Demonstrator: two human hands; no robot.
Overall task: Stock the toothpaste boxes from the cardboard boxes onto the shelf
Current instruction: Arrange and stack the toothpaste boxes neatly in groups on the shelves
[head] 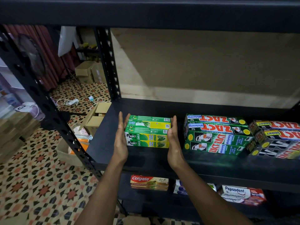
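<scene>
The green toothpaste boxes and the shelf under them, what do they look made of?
Green toothpaste boxes: printed card, slightly glossy, going by crisp folded edges and barcodes. Shelf: dark matt board, material unclear; its punched posts look like black painted metal.

We see the shelf (103,143) dim and shadowed, the floor (40,184) at left brighter; edges bow, and the far left seems blurred.
</scene>
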